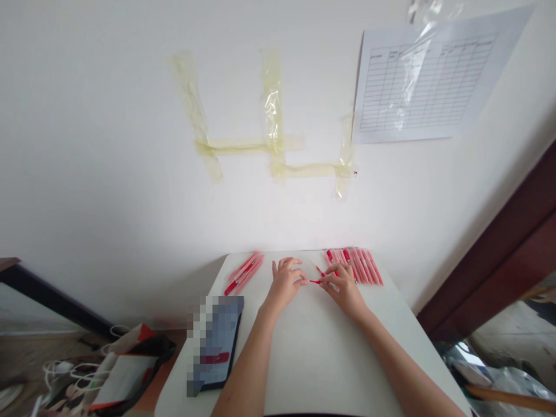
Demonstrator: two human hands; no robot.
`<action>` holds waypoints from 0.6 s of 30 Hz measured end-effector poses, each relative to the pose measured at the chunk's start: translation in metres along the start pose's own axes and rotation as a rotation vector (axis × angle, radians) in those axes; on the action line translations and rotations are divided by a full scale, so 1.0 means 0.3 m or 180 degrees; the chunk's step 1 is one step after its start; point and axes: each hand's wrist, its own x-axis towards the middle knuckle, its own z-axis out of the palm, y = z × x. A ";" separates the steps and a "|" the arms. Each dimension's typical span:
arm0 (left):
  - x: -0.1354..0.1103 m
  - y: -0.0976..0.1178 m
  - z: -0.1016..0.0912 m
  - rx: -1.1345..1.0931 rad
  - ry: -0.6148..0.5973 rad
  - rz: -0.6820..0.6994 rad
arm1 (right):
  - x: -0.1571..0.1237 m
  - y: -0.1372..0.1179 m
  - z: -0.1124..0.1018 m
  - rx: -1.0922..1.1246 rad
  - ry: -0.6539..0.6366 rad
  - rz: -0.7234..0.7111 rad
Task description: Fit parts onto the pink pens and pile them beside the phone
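Observation:
Both my hands rest near the far middle of a white table (313, 347). My left hand (285, 282) has its fingers curled and pinched toward a small red piece (314, 281) that lies between the two hands. My right hand (343, 285) is curled over a thin red pen part, fingertips on it. A row of several red-and-pink pens (358, 265) lies just behind my right hand. A smaller bunch of pink pens (244, 272) lies at the far left of the table, beyond my left hand.
A tablet (217, 341) lies on the table's left edge. The wall behind carries strips of yellowed tape (271, 116) and a printed chart (428, 75) under plastic. Bags and cables (104, 370) crowd the floor at left; a dark wooden frame (499, 255) stands at right.

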 end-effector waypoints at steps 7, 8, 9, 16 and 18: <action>0.000 -0.002 0.009 0.0039 0.0060 -0.0013 | -0.004 0.001 0.000 0.0039 -0.0108 -0.0008; -0.001 -0.001 0.010 0.0045 0.0067 -0.0013 | -0.004 0.001 0.001 0.0047 -0.0128 -0.0002; -0.001 -0.001 0.011 0.0050 0.0074 -0.0010 | -0.005 0.001 0.001 0.0055 -0.0147 0.0008; -0.005 0.009 0.009 0.0016 0.0005 0.0008 | -0.003 -0.002 -0.001 0.0001 -0.0155 0.0027; -0.007 0.016 0.008 -0.0023 -0.0037 0.0037 | -0.002 -0.005 -0.001 -0.0015 -0.0163 0.0026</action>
